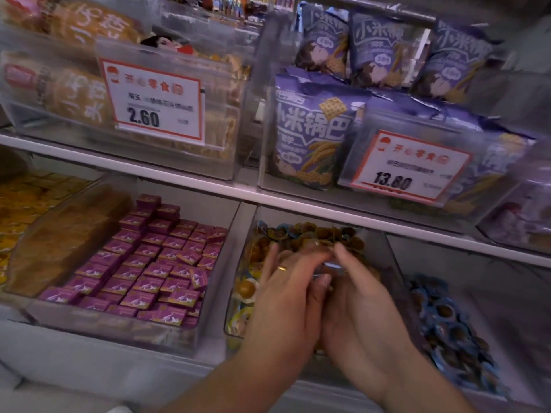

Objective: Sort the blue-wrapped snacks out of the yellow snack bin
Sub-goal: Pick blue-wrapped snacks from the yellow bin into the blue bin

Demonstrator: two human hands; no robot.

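Observation:
A clear bin (pixel 238 263) on the lower shelf holds yellow-wrapped round snacks (pixel 246 289), with a few blue-wrapped ones mixed in at the back (pixel 269 232). Both my hands are inside it, side by side. My left hand (pixel 286 290), with a ring on it, lies over the snacks, its fingers stretched toward the back. My right hand (pixel 354 296) pinches a blue-wrapped snack (pixel 329 268) between thumb and fingers, right beside my left fingertips. The bin to the right (pixel 396 257) holds a pile of blue-wrapped snacks (pixel 447 323).
Left of the yellow bin is a bin of small purple boxes (pixel 155 263). A white shelf edge (pixel 298 205) runs just above the bins. The upper shelf carries purple snack bags (pixel 310 135), golden packs (pixel 74 90) and price tags (pixel 155 102).

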